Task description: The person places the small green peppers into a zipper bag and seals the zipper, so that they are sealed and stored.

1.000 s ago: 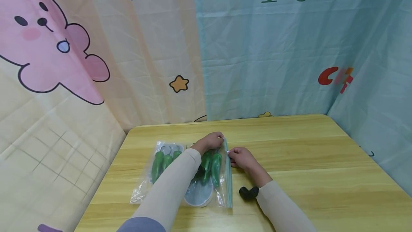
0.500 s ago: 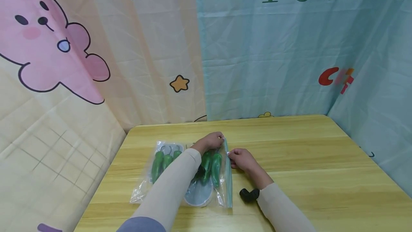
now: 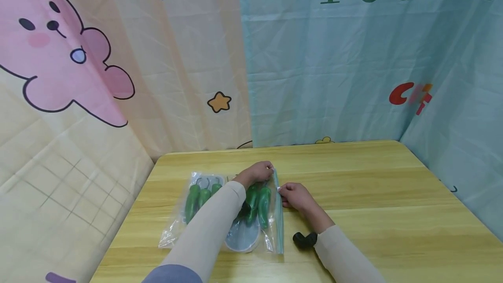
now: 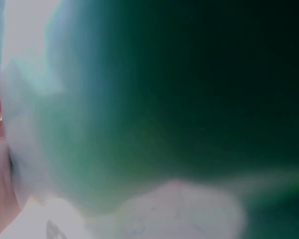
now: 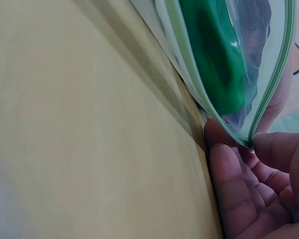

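A clear zip bag (image 3: 173, 233) lies on the wooden table with several green peppers (image 3: 264, 206) and a pale, rounded container (image 3: 242, 236) inside. My left hand (image 3: 257, 172) grips the far corner beside the zip strip, its forearm crossing over the bag. On the zip edge (image 3: 280, 226), just nearer to me, my right hand (image 3: 296, 194) pinches the strip between thumb and finger. The right wrist view shows the bag's mouth (image 5: 272, 94) gaping above that pinch, with a green pepper (image 5: 217, 59) inside. Blurred green fills most of the left wrist view.
Bare wood of the table (image 3: 373, 191) extends to the right of the bag. A black wrist-worn device (image 3: 304, 240) sits at my right cuff. Printed curtains (image 3: 314, 69) stand behind the table and along its sides.
My right hand has slid slightly toward me along the zip edge, keeping its pinch. The left hand stays at the far corner.
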### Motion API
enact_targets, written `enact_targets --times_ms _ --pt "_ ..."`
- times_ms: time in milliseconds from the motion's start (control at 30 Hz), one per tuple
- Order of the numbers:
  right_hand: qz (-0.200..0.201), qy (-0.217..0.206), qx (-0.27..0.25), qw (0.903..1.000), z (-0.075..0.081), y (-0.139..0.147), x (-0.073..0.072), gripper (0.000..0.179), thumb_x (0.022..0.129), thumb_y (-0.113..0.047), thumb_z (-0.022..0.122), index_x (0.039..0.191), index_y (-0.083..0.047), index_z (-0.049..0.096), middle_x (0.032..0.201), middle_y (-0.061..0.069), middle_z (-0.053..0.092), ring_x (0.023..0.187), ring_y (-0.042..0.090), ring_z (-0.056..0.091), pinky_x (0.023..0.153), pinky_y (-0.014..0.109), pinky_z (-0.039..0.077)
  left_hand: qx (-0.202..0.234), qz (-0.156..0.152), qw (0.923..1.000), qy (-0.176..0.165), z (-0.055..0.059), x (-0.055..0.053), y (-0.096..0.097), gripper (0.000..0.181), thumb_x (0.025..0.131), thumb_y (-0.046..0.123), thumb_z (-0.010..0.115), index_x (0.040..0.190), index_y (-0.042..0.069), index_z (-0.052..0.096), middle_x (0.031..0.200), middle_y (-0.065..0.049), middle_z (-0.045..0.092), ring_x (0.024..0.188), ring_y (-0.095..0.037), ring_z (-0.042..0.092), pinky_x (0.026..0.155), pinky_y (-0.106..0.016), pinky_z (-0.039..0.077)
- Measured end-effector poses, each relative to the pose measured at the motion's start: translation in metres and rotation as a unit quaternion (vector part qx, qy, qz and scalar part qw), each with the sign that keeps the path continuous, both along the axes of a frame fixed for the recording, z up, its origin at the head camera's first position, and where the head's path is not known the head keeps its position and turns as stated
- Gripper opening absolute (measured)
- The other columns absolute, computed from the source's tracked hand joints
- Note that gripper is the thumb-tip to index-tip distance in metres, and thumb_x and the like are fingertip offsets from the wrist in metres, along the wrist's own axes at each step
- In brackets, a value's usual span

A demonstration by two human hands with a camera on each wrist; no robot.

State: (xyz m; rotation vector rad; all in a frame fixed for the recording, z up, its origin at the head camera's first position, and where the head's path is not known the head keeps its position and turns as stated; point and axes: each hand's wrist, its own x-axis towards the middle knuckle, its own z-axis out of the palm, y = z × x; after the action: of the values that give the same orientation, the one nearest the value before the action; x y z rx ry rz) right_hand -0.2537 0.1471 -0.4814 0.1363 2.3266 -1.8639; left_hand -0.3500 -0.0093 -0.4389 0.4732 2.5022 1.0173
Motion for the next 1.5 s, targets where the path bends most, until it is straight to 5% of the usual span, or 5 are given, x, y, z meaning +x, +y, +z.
enact_targets --times_ms 1500 --pt "0.006 0.004 -0.029 0.9995 -0.003 -0.002 0.013 0.019 0.099 -0.009 0.053 0.091 0.003 0.066 0.084 0.009 0.063 0.071 0.016 0.062 0.065 0.03 0.057 0.015 0.002 0.9998 -0.008 0.002 0.003 0.0 0.02 0.106 0.019 0.044 0.101 0.007 0.059 0.078 -0.002 0.05 0.068 -0.015 0.045 0.059 -0.025 0.038"
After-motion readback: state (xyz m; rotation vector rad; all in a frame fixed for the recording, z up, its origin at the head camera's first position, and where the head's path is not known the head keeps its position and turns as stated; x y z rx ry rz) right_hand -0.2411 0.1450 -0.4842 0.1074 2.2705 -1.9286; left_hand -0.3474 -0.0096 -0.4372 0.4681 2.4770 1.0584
